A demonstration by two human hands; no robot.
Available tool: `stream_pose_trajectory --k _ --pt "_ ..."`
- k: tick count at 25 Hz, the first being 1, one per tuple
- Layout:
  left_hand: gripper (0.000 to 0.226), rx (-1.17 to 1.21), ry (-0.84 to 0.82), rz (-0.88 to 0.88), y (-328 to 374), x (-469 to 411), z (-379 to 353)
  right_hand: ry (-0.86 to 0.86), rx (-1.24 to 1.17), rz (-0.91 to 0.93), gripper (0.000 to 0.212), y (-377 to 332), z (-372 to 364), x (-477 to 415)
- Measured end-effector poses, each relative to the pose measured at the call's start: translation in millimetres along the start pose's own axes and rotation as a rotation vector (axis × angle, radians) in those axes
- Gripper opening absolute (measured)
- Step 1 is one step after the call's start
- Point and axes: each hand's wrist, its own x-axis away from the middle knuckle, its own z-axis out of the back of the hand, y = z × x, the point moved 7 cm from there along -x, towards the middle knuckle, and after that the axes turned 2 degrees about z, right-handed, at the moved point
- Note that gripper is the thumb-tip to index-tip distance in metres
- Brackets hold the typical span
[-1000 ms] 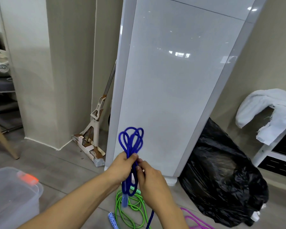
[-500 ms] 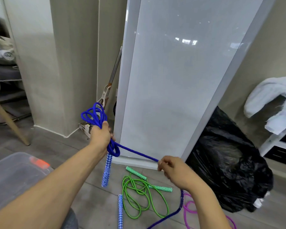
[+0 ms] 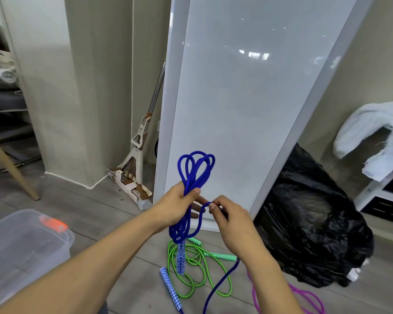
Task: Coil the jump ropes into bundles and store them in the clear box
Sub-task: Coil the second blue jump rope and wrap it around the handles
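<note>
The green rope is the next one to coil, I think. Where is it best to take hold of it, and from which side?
Probably by the right-hand handle of the green rope, from above, fingers across it. It is straight and lies flat on the floor, outside the loops. The other handle is partly hidden behind the hanging blue rope.

Glossy white panel (image 3: 247, 109), crinkled shiny black plastic bag (image 3: 309, 223), matt woven blue rope (image 3: 195, 173), translucent plastic box (image 3: 21, 245).
</note>
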Motion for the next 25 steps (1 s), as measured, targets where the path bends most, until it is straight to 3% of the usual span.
stream_pose_trajectory --k 7,12,15,20,22,25 --pt "0.009 -0.259 -0.143 -0.059 1 8 -16 0.039 0.045 0.007 0.022 2 1 2" --pt "0.015 -0.582 -0.24 -0.048 -6 7 -20 -0.076 0.117 0.076 0.015 -1 -11 3" --pt "0.023 -0.642 -0.236 -0.041 -8 5 -16 -0.133 0.102 0.067 0.017 0 -16 2" --pt "0.023 -0.73 -0.22 0.078 -20 -3 3 -0.068 0.138 -0.053 0.018 20 -1 -2" --pt "0.025 -0.863 -0.163 0.071 -20 -8 13 -0.061 0.148 -0.081 0.019 27 6 -2" --pt "0.025 -0.818 0.148 0.0 -14 -21 44 -0.048 0.145 -0.107 0.022 32 17 -2"
